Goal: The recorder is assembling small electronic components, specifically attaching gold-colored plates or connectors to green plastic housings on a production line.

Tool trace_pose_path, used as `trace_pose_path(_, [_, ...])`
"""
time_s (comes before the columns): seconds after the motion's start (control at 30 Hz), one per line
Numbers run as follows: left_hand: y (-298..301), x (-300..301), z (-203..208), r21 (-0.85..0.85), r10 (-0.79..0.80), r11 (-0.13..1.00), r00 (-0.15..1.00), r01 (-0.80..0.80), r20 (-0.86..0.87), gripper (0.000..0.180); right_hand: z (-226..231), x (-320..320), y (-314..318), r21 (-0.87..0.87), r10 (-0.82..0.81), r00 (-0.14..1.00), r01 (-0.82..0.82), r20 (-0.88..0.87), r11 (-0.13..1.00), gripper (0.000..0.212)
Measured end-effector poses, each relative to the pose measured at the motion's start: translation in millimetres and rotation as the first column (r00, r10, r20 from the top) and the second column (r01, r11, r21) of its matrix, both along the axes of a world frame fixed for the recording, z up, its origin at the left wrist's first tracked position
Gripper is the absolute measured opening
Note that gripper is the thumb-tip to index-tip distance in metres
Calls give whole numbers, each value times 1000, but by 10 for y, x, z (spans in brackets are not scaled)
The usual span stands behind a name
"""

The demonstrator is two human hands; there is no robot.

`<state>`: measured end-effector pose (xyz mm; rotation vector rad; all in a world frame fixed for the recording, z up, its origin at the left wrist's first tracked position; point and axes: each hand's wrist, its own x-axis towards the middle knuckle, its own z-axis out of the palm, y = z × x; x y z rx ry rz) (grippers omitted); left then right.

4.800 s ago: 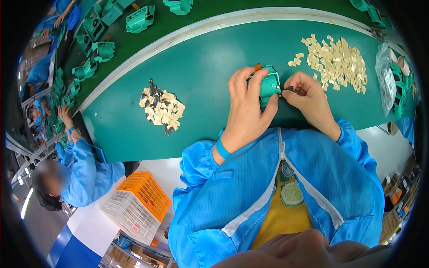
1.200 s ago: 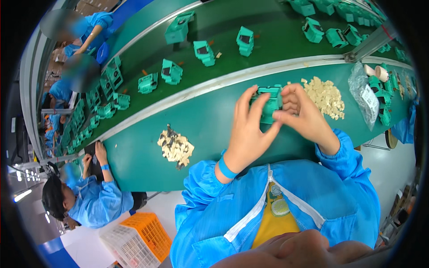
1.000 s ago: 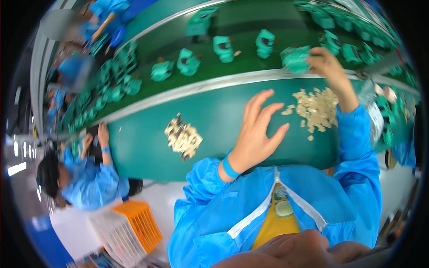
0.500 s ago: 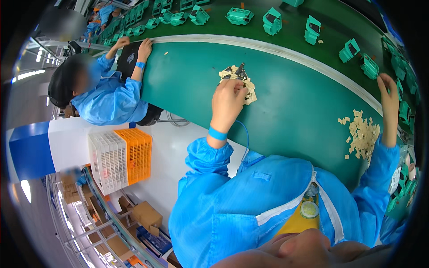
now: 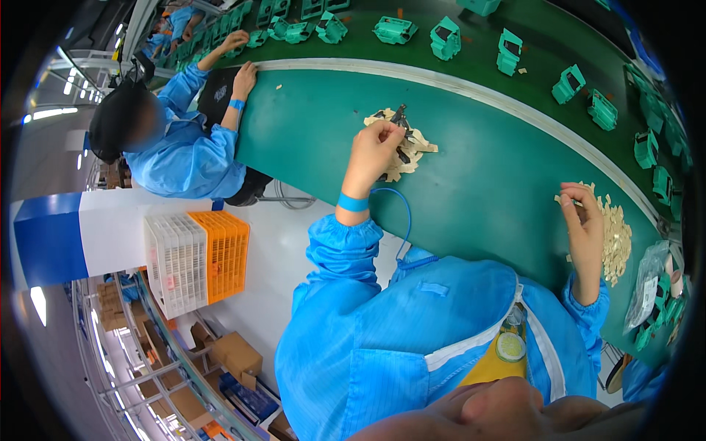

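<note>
My left hand (image 5: 375,153) is over a heap of cream-coloured flat pieces (image 5: 418,145) near the middle of the table. Its thumb and fingertips are pressed together; anything between them is too small to make out. Small black parts (image 5: 399,116) lie among those pieces. Toward the right, my right hand (image 5: 585,231) is at the left side of a second pile of small cream pieces (image 5: 616,235). Its fingers are loosely curved and apart from the thumb, with no held thing visible. A blue band (image 5: 353,202) circles my left wrist, with a blue cord running from it.
Beyond the pale rail (image 5: 441,79), green housings (image 5: 446,38) stand in a row on a dark green belt. A clear plastic bag (image 5: 646,287) lies at the far right. Another person in blue (image 5: 180,158) works at the left. White and orange crates (image 5: 226,257) stand below.
My right hand has drawn back from a green housing on the belt to the cream pile. My left hand stays pinched at the middle heap, whose pieces have shifted. The housings have moved slightly.
</note>
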<state>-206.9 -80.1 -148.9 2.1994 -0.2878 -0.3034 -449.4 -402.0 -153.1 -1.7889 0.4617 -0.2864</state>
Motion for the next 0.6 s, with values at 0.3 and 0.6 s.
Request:
trace_pose_path(0.3, [82, -215, 110, 120, -74, 993, 897, 23, 437, 20, 241, 407, 550, -67, 238, 969, -234, 64, 970, 9])
trace_pose_path(0.6, [18, -385, 160, 34, -76, 997, 926, 68, 370, 17, -403, 1656, 1457, -446, 480, 800, -304, 360, 842, 21])
